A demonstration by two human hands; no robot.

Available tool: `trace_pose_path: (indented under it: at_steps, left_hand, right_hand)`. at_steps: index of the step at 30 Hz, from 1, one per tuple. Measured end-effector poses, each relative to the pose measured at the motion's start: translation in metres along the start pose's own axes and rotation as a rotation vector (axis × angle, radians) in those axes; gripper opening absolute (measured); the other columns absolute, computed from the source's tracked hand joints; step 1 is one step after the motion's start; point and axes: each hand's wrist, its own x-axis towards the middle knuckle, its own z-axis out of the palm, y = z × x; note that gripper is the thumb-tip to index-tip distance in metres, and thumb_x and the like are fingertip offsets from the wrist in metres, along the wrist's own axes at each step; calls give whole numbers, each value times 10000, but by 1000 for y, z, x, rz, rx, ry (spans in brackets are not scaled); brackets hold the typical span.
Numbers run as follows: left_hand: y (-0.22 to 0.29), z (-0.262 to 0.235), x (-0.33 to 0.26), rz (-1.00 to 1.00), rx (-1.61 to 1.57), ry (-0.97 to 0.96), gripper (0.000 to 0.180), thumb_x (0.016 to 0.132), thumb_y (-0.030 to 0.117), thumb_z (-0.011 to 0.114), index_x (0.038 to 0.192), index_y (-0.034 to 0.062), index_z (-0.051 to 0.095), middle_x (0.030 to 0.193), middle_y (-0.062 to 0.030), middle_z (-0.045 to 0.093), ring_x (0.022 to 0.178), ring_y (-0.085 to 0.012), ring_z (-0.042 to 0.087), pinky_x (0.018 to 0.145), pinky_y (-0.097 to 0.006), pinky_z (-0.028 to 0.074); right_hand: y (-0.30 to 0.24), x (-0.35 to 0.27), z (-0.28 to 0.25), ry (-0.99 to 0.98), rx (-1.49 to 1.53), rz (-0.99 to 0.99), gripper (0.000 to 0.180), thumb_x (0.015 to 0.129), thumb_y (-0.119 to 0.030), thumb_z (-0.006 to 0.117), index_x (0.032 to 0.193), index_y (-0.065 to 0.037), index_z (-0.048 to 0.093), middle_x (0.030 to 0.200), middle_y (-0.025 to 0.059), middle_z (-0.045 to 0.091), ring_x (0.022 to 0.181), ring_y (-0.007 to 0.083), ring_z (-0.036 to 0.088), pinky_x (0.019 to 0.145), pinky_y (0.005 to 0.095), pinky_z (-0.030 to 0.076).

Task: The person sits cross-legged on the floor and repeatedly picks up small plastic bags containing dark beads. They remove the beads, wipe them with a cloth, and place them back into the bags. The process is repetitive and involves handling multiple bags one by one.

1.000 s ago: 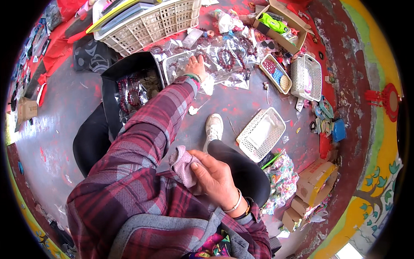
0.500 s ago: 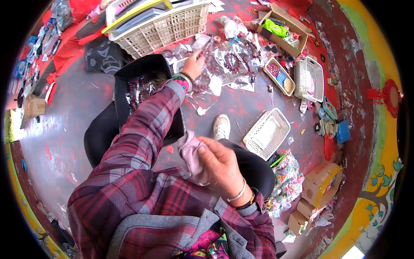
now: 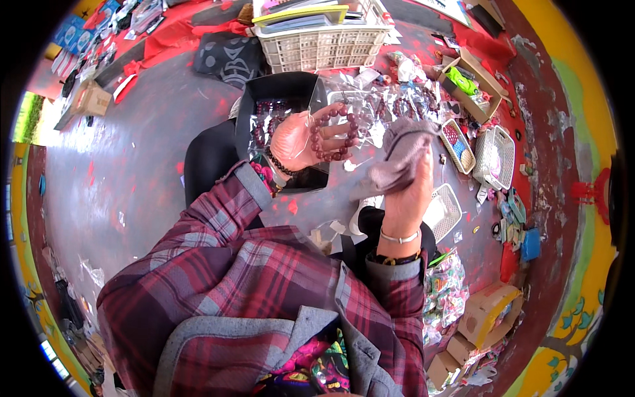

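Observation:
My left hand (image 3: 294, 140) is turned palm up over the floor, with a dark red beaded bracelet (image 3: 338, 156) lying across its palm and fingers. The fingers stretch to the right, slightly curled behind the beads. To its right, my right hand (image 3: 409, 205) grips a crumpled mauve-grey cloth (image 3: 400, 155), which hangs apart from the bracelet. Beyond and partly under my left hand sits an open black box (image 3: 286, 85) with more dark beads in clear wrapping inside.
A large cream crate (image 3: 324, 49) of folders stands at the far side. Wrapped bead strings (image 3: 397, 106) lie on the floor beyond my hands. White baskets (image 3: 496, 155), an open cardboard box (image 3: 481, 83) and colourful packets (image 3: 444, 284) line the right side.
My left hand has come back from the wrapped beads on the floor and now bears the bracelet. My right hand has moved right and forward with the cloth. The view has shifted.

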Motion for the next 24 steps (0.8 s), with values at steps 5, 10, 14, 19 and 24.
trace_pose_path:
  at_steps: [5,10,14,19,24]
  left_hand:
    - [-6,11,-22,-10,161,182,456,885,212,459,1305,38,430,1296,-192,492,1134,-333,530,969,-474,418]
    - [-29,-2,-37,342,378,318,454,994,267,252,1324,-4,406,1333,-147,471,1218,-224,467,1065,-364,314]
    - [-40,3,-25,85,-119,-43,489,1006,383,268,1365,73,388,1355,-106,454,1259,-212,415,1077,-340,285]
    - [-54,26,-19,158,246,324,466,975,404,386,1329,107,440,1249,-38,537,1125,-200,511,976,-353,394]
    - [-46,5,-30,-3,249,362,428,969,343,425,1323,105,443,1123,-52,570,1006,-222,537,920,-378,426]
  right_hand:
    - [28,-18,15,-359,-932,-452,425,889,-61,547,1304,-21,463,1236,142,527,1077,231,546,923,311,426]
    - [51,-32,32,-756,-1662,-765,524,794,-178,634,1293,-100,496,1339,137,471,1306,305,374,1077,463,244]
    - [52,-21,25,-630,-1728,-717,490,848,-254,568,1306,-105,480,1351,135,462,1306,287,374,1084,465,224]
    - [48,-4,21,-465,-1755,-692,443,877,-269,540,1281,-91,506,1320,145,487,1287,295,396,1076,462,243]
    - [47,6,17,-388,-1574,-609,419,863,-259,562,1240,-77,532,1228,153,554,1193,321,477,1021,430,328]
